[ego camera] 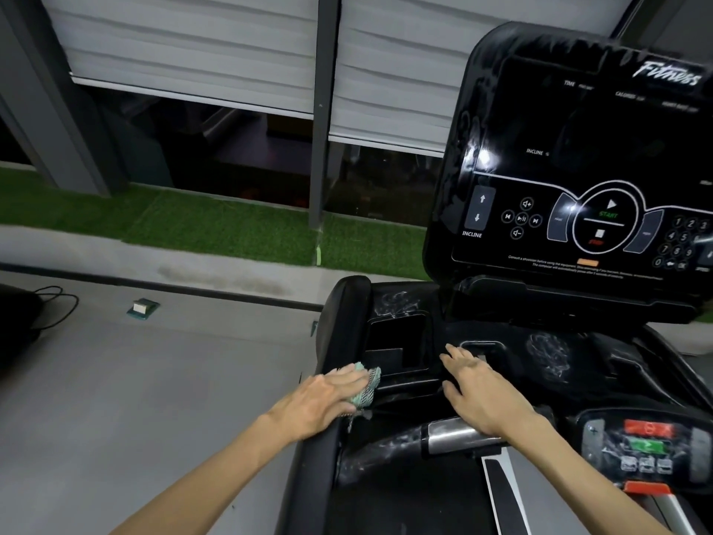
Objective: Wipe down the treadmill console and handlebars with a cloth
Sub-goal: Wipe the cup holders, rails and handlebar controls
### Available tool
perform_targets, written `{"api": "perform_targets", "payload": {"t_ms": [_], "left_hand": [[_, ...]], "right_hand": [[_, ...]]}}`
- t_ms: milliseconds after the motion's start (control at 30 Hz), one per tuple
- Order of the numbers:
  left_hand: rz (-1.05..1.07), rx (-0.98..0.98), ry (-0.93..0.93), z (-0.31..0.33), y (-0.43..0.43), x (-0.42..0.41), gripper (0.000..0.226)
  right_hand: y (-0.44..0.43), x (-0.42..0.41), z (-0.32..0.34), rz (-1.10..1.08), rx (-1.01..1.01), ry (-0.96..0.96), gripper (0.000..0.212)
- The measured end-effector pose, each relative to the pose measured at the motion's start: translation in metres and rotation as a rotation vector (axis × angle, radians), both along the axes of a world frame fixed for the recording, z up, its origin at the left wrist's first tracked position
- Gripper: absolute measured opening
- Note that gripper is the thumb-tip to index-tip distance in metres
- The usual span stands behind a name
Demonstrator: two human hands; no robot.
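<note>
The left hand (328, 395) presses the green cloth (368, 386) with flat fingers against the console tray (405, 303) at its left edge to scrub it, while the right hand (478, 391) rests flat alongside, fingers spread, likely bracing.

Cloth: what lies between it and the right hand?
A recessed black pocket in the treadmill, seen in the head view. The cloth sits at its left edge, the right hand at its right.

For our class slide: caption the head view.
Left hand presses cloth on treadmill rail; right hand rests on console tray.
</note>
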State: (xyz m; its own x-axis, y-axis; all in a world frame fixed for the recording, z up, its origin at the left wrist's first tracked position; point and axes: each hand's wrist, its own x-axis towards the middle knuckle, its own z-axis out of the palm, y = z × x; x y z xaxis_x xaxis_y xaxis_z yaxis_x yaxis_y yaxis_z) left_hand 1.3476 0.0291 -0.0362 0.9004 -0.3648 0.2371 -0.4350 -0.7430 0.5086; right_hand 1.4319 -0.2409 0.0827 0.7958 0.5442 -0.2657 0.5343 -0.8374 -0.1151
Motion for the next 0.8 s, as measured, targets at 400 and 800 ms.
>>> {"api": "perform_targets", "payload": {"t_ms": [400,800], "left_hand": [[0.168,0.057,0.012,0.016,-0.028,0.057,0.046],[0.588,0.014,0.074,0.048,-0.028,0.147,0.038]], "right_hand": [[0.051,0.057,0.083,0.292,0.235,-0.804,0.026],[0.103,0.147,0.1,0.32,-0.15,-0.95,0.056]]}}
